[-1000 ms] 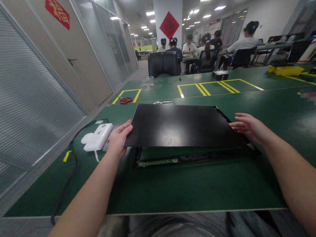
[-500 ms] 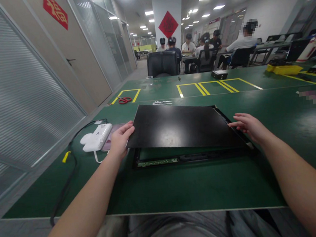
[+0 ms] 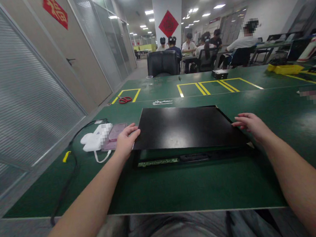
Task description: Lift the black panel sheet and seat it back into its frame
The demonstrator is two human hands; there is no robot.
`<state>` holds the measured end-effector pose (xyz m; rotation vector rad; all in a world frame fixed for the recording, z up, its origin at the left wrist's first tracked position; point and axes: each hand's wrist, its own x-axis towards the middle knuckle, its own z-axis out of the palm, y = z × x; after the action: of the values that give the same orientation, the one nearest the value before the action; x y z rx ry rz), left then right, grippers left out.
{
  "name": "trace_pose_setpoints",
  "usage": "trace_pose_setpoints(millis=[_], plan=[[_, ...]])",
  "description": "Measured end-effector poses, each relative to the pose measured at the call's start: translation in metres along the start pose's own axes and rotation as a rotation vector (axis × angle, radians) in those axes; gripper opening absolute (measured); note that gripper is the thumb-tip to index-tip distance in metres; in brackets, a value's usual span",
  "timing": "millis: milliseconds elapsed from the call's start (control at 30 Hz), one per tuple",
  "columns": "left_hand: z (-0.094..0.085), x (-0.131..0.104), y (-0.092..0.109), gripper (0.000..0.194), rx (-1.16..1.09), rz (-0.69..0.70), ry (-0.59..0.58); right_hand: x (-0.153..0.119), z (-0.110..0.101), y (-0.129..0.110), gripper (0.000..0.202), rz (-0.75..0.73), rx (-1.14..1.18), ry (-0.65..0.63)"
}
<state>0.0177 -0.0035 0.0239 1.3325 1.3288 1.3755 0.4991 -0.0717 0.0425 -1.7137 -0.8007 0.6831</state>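
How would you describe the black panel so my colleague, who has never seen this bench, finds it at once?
On the near green table, straight ahead, the black panel lies tilted over a dark frame, with the left hand and right hand at its side edges. It is the largest flat, glossy black sheet there, unlike the small white device beside it.

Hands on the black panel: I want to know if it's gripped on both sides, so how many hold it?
2. The left hand grips the black panel at its left edge; the right hand rests fingers on its right edge. No other hands touch it.
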Motion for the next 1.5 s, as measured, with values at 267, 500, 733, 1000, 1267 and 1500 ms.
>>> trace_pose_setpoints(millis=[267, 500, 733, 1000, 1267, 1500], plan=[[-0.001, 0.002, -0.010, 0.051, 0.045, -0.007, -0.014, 0.008, -0.002, 0.012, 0.051, -0.050, -0.132, 0.002], [-0.001, 0.003, -0.013, 0.039, 0.171, 0.028, 0.005, 0.009, -0.004, 0.015, 0.056, -0.097, -0.321, -0.022], [-0.002, -0.001, -0.007, 0.024, 0.277, -0.003, -0.014, 0.004, -0.003, 0.012, 0.061, -0.152, -0.464, -0.019], [-0.003, -0.001, -0.011, 0.022, 0.375, 0.025, -0.070, -0.001, -0.002, 0.006, 0.057, -0.132, -0.516, -0.043], [-0.008, 0.004, -0.021, 0.022, 0.489, 0.086, -0.102, -0.003, -0.002, 0.003, 0.054, -0.144, -0.571, -0.035], [-0.008, 0.004, -0.021, 0.023, 0.495, 0.098, -0.107, -0.009, -0.001, -0.004, 0.052, -0.158, -0.621, -0.028]])
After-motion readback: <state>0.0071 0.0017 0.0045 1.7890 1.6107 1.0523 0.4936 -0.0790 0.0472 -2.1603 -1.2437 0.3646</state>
